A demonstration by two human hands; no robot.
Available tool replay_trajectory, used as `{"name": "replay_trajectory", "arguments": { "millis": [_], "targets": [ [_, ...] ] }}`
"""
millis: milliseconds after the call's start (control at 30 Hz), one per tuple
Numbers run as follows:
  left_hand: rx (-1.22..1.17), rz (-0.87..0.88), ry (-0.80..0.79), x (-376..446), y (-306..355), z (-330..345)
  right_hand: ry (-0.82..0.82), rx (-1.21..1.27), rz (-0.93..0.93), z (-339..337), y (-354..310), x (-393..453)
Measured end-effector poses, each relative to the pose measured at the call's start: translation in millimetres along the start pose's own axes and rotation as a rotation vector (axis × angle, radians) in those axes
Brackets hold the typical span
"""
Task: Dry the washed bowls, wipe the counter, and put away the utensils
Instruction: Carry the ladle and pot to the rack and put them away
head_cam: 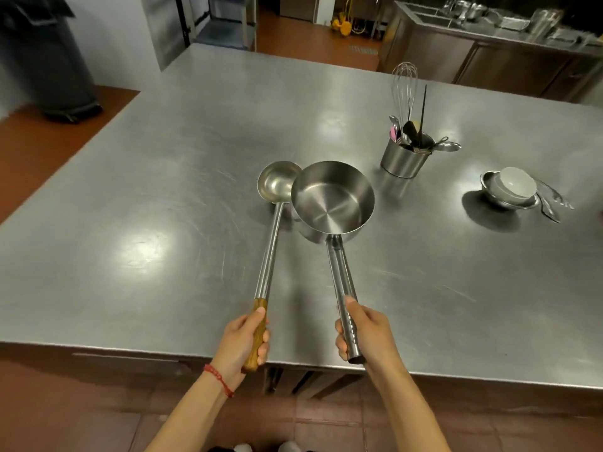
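My left hand grips the wooden end of a long steel ladle, whose bowl hangs over the middle of the steel counter. My right hand grips the tubular handle of a steel saucepan, held just right of the ladle bowl and touching it. A steel utensil holder with a whisk, spoons and other tools stands further back on the right. Stacked bowls, a white one inside a steel one, sit at the far right with spoons lying beside them.
The counter's near edge runs just under my hands. A dark bin stands on the floor at the far left. A steel sink unit with more metalware lines the back right, across an aisle of red floor.
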State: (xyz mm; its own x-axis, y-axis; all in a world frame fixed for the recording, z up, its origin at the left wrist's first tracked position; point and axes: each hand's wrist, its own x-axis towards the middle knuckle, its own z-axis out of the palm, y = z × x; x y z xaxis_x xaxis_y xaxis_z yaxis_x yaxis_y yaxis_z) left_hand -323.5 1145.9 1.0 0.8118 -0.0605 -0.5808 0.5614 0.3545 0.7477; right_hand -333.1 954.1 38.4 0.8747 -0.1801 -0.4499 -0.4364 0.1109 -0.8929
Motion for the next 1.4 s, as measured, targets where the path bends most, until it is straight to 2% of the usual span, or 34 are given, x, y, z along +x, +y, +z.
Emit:
{"name": "replay_trajectory", "arguments": {
  "millis": [300, 533, 767, 1100, 1400],
  "targets": [
    [-0.268, 0.149, 0.266, -46.3, 10.6, -14.8, -0.274, -0.093, 0.073, 17.8, -20.5, 13.8],
    [-0.401, 0.249, 0.518, -96.1, 12.7, -74.2, -0.517, -0.216, 0.091, 89.6, -21.4, 2.1],
    [-0.548, 0.366, 0.721, -143.1, 14.0, -170.5, -0.762, -0.283, 0.096, 209.6, 7.7, -29.7],
    [-0.602, 0.433, 0.945, -218.1, 36.5, -355.6, -0.993, -0.39, 0.153, 421.4, 55.9, -106.0],
    [-0.651, 0.462, 1.039, -229.2, 73.5, -490.4, -1.085, -0.511, 0.158, 574.9, 63.7, -125.8]
  ]
}}
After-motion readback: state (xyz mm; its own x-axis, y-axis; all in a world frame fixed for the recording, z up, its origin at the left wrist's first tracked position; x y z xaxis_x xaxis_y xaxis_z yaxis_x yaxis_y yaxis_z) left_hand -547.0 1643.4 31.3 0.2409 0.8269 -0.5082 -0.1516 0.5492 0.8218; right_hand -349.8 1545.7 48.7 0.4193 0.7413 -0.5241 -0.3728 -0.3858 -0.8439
